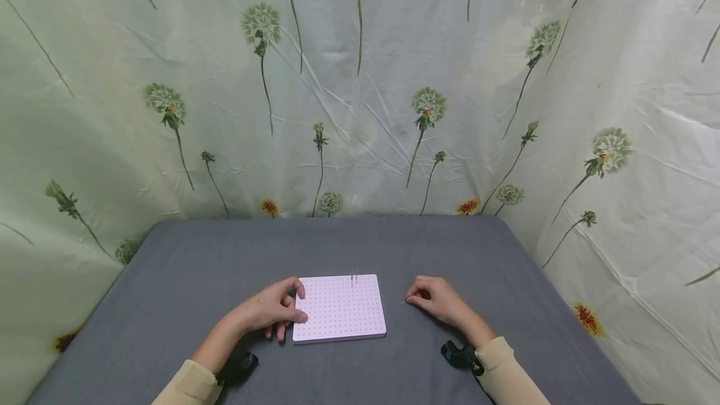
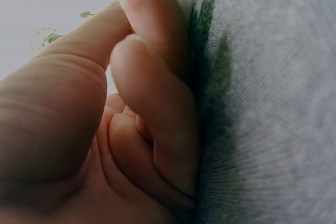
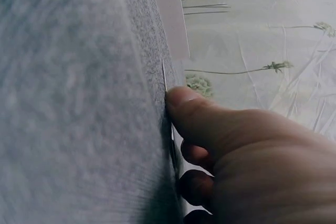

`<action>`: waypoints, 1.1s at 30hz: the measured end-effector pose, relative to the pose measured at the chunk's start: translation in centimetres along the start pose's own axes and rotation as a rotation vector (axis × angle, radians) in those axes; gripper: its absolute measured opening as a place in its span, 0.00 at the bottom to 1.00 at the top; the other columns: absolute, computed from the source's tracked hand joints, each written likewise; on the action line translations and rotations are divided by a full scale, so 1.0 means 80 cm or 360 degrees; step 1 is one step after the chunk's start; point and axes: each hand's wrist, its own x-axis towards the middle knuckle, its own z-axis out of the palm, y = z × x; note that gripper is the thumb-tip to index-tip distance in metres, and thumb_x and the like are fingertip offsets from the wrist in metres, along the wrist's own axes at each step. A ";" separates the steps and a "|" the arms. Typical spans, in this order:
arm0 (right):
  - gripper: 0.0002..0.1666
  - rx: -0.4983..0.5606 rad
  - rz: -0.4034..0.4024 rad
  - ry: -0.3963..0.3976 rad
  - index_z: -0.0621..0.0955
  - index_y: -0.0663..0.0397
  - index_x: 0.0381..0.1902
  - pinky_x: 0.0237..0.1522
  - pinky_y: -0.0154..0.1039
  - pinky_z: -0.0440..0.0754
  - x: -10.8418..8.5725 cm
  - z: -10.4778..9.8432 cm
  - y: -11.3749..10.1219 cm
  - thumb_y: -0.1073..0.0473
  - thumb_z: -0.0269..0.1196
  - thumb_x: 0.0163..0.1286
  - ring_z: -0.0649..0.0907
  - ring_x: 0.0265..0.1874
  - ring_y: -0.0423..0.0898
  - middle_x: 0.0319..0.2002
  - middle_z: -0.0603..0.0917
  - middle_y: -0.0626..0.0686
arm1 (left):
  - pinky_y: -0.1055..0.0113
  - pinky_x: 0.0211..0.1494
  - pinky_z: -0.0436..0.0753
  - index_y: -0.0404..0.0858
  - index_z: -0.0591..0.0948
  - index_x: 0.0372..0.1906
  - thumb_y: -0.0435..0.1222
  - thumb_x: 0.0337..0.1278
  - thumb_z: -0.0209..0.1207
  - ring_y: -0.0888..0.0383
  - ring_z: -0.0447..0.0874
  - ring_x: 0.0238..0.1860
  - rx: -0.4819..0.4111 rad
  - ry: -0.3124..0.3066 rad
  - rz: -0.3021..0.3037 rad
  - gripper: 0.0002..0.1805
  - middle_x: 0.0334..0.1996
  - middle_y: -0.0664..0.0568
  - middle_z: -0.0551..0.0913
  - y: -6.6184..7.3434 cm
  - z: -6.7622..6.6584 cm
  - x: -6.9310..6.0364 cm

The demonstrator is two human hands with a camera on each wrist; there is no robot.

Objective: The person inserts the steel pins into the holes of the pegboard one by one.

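A pale pinkish-white pegboard (image 1: 343, 311) with a grid of small holes lies flat on the table. My left hand (image 1: 275, 308) grips its left edge, thumb and index finger on the top face and other fingers curled beside the edge. In the left wrist view that hand (image 2: 147, 98) fills most of the picture. To the right of the board, my right hand (image 1: 439, 299) pinches a thin metal pin (image 3: 164, 74) low over the cloth; the pin's tip points toward the board. A few thin upright pins (image 1: 352, 281) stand in holes near the board's far edge.
Grey cloth covers the table (image 1: 270, 242). A pale curtain (image 1: 360, 99) printed with dandelions hangs behind it and along both sides. A black wrist camera (image 1: 462, 355) sits below the right hand, and another (image 1: 239, 367) is under the left wrist.
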 end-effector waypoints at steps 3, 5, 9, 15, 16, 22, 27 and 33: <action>0.07 -0.0077 -0.0041 0.0006 0.86 0.46 0.32 0.32 0.28 0.74 0.000 0.000 -0.001 0.63 0.72 0.70 0.72 0.28 0.26 0.28 0.81 0.40 | 0.71 0.14 0.73 0.38 0.71 0.54 0.42 0.64 0.73 0.63 0.81 0.12 -0.0003 -0.0005 0.0001 0.25 0.18 0.53 0.81 -0.001 0.000 0.000; 0.07 -0.0069 -0.0058 -0.0001 0.86 0.46 0.32 0.32 0.28 0.74 0.000 -0.001 -0.002 0.63 0.72 0.71 0.72 0.28 0.26 0.28 0.80 0.41 | 0.71 0.14 0.73 0.38 0.71 0.53 0.42 0.64 0.73 0.63 0.81 0.12 -0.0006 -0.0007 0.0000 0.25 0.18 0.53 0.80 -0.001 0.000 0.001; 0.06 0.0043 -0.0043 -0.0054 0.87 0.49 0.33 0.32 0.28 0.74 0.000 -0.006 -0.001 0.65 0.72 0.70 0.73 0.28 0.27 0.28 0.81 0.43 | 0.71 0.14 0.72 0.38 0.71 0.54 0.42 0.64 0.73 0.63 0.81 0.12 -0.0009 -0.0008 0.0000 0.25 0.18 0.53 0.80 -0.001 0.000 0.001; 0.07 0.0016 0.0027 -0.0174 0.85 0.49 0.33 0.32 0.29 0.74 -0.001 -0.012 -0.006 0.63 0.71 0.72 0.72 0.28 0.27 0.28 0.80 0.42 | 0.71 0.13 0.72 0.38 0.71 0.53 0.43 0.62 0.74 0.64 0.80 0.12 0.0008 0.0003 -0.0004 0.26 0.18 0.53 0.80 0.002 0.002 0.001; 0.07 -0.0029 0.0028 -0.0192 0.85 0.48 0.33 0.32 0.29 0.73 0.000 -0.013 -0.007 0.63 0.70 0.72 0.72 0.28 0.27 0.28 0.80 0.42 | 0.71 0.13 0.72 0.38 0.71 0.53 0.43 0.62 0.74 0.64 0.80 0.12 0.0011 0.0006 -0.0001 0.26 0.18 0.53 0.80 0.003 0.002 0.001; 0.09 -0.0282 -0.0032 -0.0245 0.80 0.46 0.33 0.34 0.31 0.72 0.002 -0.014 -0.017 0.62 0.68 0.75 0.71 0.30 0.30 0.30 0.77 0.41 | 0.71 0.13 0.72 0.38 0.71 0.53 0.42 0.63 0.74 0.63 0.80 0.12 0.0012 0.0009 -0.0005 0.25 0.17 0.53 0.80 0.004 0.002 0.000; 0.10 -0.0369 -0.0098 -0.0230 0.78 0.45 0.34 0.36 0.34 0.75 0.001 -0.013 -0.020 0.62 0.65 0.76 0.72 0.31 0.32 0.31 0.76 0.41 | 0.71 0.13 0.72 0.38 0.71 0.53 0.42 0.63 0.73 0.64 0.80 0.12 0.0018 0.0006 -0.0011 0.25 0.18 0.54 0.80 0.002 0.001 0.000; 0.08 -0.0225 -0.0087 -0.0232 0.81 0.47 0.34 0.35 0.31 0.74 0.002 -0.015 -0.015 0.63 0.67 0.75 0.72 0.31 0.30 0.31 0.77 0.41 | 0.71 0.13 0.72 0.38 0.71 0.53 0.42 0.64 0.73 0.64 0.80 0.12 0.0020 0.0006 0.0007 0.25 0.18 0.54 0.80 0.001 0.001 0.001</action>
